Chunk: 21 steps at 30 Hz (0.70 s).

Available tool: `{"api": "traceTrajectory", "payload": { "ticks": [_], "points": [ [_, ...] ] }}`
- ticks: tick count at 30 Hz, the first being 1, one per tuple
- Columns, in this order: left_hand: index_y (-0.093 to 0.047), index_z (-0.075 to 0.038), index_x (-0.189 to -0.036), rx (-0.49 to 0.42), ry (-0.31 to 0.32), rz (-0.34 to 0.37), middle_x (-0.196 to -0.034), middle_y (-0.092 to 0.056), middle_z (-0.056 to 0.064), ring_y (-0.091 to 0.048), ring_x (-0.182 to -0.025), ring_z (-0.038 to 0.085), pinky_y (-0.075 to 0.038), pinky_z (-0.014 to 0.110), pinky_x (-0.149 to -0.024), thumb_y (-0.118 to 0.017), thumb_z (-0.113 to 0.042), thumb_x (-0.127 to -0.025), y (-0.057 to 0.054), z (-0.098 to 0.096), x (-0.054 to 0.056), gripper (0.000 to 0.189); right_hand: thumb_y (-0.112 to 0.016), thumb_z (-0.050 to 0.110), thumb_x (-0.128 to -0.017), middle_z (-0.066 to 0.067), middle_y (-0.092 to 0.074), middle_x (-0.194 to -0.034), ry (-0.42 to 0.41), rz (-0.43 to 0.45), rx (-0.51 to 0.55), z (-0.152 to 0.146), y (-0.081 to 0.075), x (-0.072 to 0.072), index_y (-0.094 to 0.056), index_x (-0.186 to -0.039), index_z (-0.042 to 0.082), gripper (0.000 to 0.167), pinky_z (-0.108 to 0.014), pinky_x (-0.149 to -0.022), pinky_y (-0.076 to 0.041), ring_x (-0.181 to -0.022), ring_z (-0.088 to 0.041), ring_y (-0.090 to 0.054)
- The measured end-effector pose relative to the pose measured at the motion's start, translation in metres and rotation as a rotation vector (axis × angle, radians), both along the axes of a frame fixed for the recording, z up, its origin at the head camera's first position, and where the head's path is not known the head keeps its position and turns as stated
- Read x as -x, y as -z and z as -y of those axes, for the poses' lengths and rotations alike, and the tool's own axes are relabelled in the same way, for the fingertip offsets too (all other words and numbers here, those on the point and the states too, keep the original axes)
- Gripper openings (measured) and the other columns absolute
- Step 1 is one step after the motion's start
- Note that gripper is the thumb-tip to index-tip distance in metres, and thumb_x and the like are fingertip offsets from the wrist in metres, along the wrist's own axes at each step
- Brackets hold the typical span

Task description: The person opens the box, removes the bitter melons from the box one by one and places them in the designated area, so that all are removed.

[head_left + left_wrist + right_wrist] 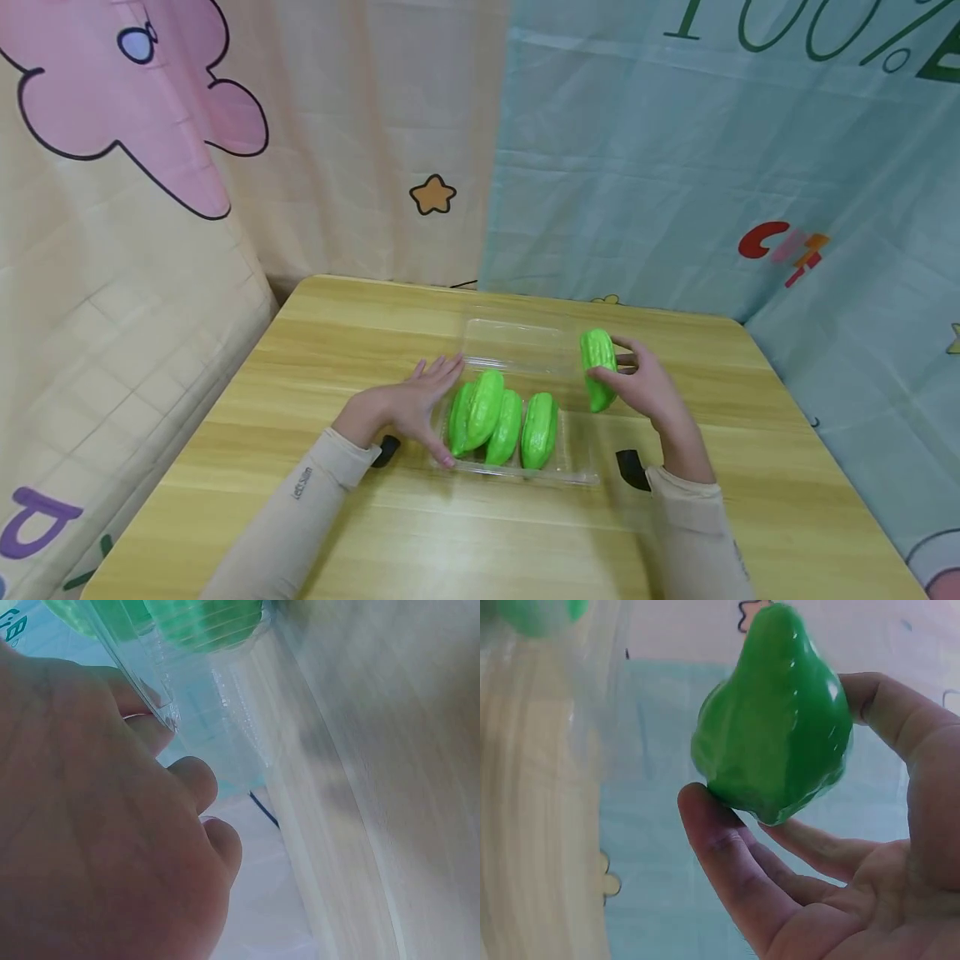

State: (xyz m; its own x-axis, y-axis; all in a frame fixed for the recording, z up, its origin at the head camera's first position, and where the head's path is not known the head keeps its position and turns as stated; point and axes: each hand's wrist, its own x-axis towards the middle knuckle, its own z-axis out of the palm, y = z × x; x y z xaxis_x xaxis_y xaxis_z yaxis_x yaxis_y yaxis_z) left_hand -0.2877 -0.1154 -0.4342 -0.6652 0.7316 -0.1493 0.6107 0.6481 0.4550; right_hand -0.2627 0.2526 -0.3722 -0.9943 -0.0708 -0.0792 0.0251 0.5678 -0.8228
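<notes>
A clear plastic clamshell box [577, 454] lies unfolded on the table. Several glossy green ribbed fruits, like star fruit, sit toward its left side, one green fruit [540, 429] slightly apart from the others. My left hand [408, 408] spans the box's left end, thumb at the near corner and fingers spread toward the hinge. In the left wrist view, its fingertips [154, 735] touch the plastic rim. My right hand [645, 379] holds another green star fruit [776, 727] between thumb and fingers, raised to the right of the lid. Its pointed end shows in the right wrist view.
The box's transparent lid [517, 337] lies flat behind the base. The wooden table [465, 542] reaches past both arms, and printed curtains [360, 142] hang behind and beside it. Black straps [632, 469] show at both wrists.
</notes>
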Motion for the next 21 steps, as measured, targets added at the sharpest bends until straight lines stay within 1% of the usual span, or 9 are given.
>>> {"api": "traceTrajectory", "payload": {
  "ticks": [3, 6, 9, 14, 21],
  "points": [
    [0.010, -0.001, -0.159, -0.009, -0.010, 0.015, -0.166, 0.014, 0.017, 0.011, -0.151, 0.039, 0.007, 0.055, -0.120, -0.087, -0.068, -0.060, 0.001, 0.001, 0.000, 0.154, -0.072, 0.035, -0.094, -0.032, -0.043, -0.144, 0.034, 0.016, -0.028, -0.011, 0.005, 0.005, -0.024, -0.159, 0.003, 0.087, -0.052, -0.095, -0.051, -0.125, -0.045, -0.051],
    [0.009, -0.001, -0.159, -0.027, -0.006, 0.020, -0.166, 0.014, 0.017, 0.010, -0.150, 0.041, 0.006, 0.056, -0.119, -0.088, -0.065, -0.061, 0.002, 0.000, 0.000, 0.152, -0.071, 0.034, -0.095, -0.032, -0.043, -0.144, 0.069, 0.048, -0.061, -0.022, 0.012, 0.009, -0.024, -0.158, 0.000, 0.086, -0.052, -0.094, -0.051, -0.123, -0.045, -0.052],
    [0.009, -0.001, -0.159, -0.031, -0.002, 0.016, -0.166, 0.014, 0.018, 0.011, -0.150, 0.041, 0.007, 0.055, -0.119, -0.087, -0.066, -0.061, 0.001, 0.001, -0.001, 0.152, -0.069, 0.032, -0.096, -0.033, -0.044, -0.144, 0.088, 0.091, -0.101, -0.029, 0.020, 0.014, -0.024, -0.157, -0.004, 0.083, -0.051, -0.093, -0.051, -0.121, -0.044, -0.054],
    [0.009, -0.002, -0.159, -0.026, -0.003, 0.022, -0.166, 0.014, 0.016, 0.013, -0.150, 0.040, 0.009, 0.053, -0.119, -0.086, -0.069, -0.061, 0.001, 0.001, -0.002, 0.152, -0.067, 0.029, -0.097, -0.036, -0.045, -0.142, 0.075, 0.146, -0.143, -0.037, 0.034, 0.019, -0.025, -0.154, -0.009, 0.080, -0.048, -0.090, -0.054, -0.118, -0.044, -0.057],
    [0.009, -0.002, -0.159, -0.035, -0.013, 0.033, -0.166, 0.014, 0.016, 0.013, -0.150, 0.039, 0.010, 0.052, -0.119, -0.088, -0.065, -0.062, 0.000, 0.000, -0.003, 0.151, -0.065, 0.026, -0.097, -0.040, -0.043, -0.140, 0.086, 0.181, -0.213, -0.048, 0.049, 0.023, -0.027, -0.151, -0.013, 0.077, -0.053, -0.095, -0.050, -0.119, -0.048, -0.054]
  ]
}}
